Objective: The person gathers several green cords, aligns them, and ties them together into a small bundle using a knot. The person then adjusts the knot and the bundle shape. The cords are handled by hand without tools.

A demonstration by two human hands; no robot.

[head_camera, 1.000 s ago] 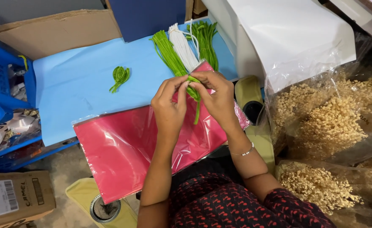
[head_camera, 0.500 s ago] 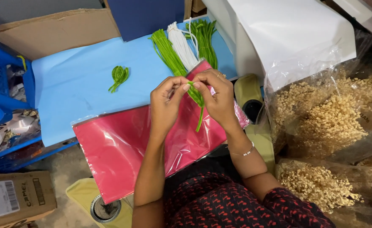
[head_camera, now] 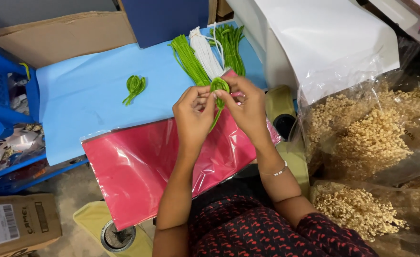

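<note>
Left hand: the left hand (head_camera: pixel 193 112) is raised over the red sheet (head_camera: pixel 143 166), its grip pinching the green strip loop (head_camera: pixel 219 86) from the left side
Right hand: the right hand (head_camera: pixel 246 103) meets it from the right, thumb and forefinger pressed onto the same loop; a thin bracelet (head_camera: pixel 277 172) sits on its wrist
Green strip loop: coiled at the top between both hands, its tail hanging down toward the red sheet
Red sheet: glossy, wrapped in clear film, lying on the bench and overlapping the near edge of the blue paper (head_camera: pixel 91 100)
Finished loop: a second small green loop (head_camera: pixel 134 87) lies on the blue paper, well left of the red sheet's far corner
Bundles: green strips (head_camera: pixel 187 59) and white cords (head_camera: pixel 204 51) lie just beyond the red sheet
Dried sprigs: clear bags of pale dried sprigs (head_camera: pixel 367 138) are right of the red sheet
</note>
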